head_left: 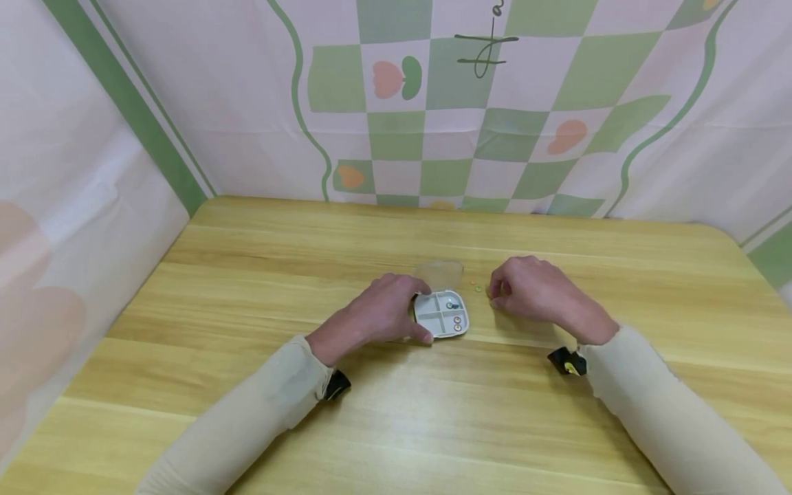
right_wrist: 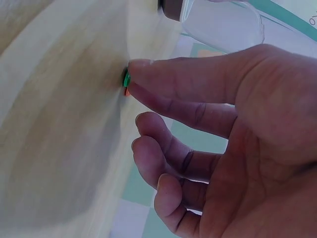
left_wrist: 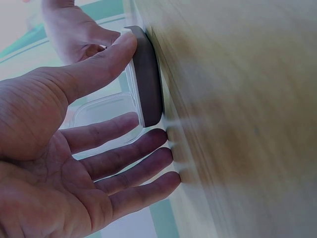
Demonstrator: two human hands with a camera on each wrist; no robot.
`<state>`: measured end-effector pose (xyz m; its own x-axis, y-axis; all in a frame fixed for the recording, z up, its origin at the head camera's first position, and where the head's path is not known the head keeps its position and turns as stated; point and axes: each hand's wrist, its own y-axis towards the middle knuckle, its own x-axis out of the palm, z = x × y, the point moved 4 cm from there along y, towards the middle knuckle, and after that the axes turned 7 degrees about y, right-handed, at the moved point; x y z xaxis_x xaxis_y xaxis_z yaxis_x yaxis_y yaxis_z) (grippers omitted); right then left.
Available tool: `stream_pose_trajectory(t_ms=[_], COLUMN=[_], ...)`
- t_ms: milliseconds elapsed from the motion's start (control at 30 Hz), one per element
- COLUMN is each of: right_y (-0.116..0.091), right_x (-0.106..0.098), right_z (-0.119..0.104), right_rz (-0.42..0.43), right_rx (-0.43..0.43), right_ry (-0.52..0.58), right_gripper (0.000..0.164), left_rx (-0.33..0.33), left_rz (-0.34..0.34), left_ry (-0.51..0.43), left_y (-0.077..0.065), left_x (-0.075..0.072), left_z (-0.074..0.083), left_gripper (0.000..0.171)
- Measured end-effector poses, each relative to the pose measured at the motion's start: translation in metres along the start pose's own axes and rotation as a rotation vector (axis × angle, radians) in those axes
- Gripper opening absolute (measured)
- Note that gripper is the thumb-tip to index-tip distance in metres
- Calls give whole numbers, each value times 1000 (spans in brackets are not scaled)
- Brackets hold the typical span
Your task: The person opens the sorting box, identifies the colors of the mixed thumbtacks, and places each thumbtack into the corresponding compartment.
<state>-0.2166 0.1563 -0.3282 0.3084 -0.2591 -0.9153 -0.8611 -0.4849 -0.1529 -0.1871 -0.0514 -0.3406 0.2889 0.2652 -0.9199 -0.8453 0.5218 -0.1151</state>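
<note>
My left hand (head_left: 386, 307) holds a small white box (head_left: 433, 323) with four compartments, thumb on the near side and index finger on the far side. The left wrist view shows the box's dark outer side (left_wrist: 147, 79); the other fingers stretch out below it. Several tiny round pieces (head_left: 457, 320) lie in the two right compartments. My right hand (head_left: 529, 289) is low over the table, right of the box, thumb and index tips nearly meeting. Right at those tips shows a tiny green piece (right_wrist: 127, 79), an orange piece (right_wrist: 127, 91) behind it; I cannot tell whether they pinch one.
The box's clear lid (head_left: 441, 273) stands folded open on its far side. Everything rests on a wood-grain table (head_left: 396, 426). A patterned cloth (head_left: 396, 130) hangs along the table's back edge, and another cloth (head_left: 74, 206) hangs at the left.
</note>
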Motion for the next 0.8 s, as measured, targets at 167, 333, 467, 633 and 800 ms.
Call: stream_pose_trajectory(t_ms=[167,333,467,633,800], right_y=[0,-1,-1,-1,-1], right_x=[1,1,0,-2,-4], right_z=[0,0,0,-2,-7], right_rz=[7,11,29,73,108], right_rx=[-8,-17,-26,-45,-66], right_ry=[2,1,1,-18,-38], right_gripper=[7,6,7,11,19], left_rx=[2,-2,-3,-2,-11], left_rz=[2,0,-5,-14,-32], left_ry=[4,8,7,3,-9], left_y=[0,1,1,0,-1], left_x=[0,0,0,0,-1], left_z=[1,1,1,1,0], left_gripper=[75,75,75,75,74])
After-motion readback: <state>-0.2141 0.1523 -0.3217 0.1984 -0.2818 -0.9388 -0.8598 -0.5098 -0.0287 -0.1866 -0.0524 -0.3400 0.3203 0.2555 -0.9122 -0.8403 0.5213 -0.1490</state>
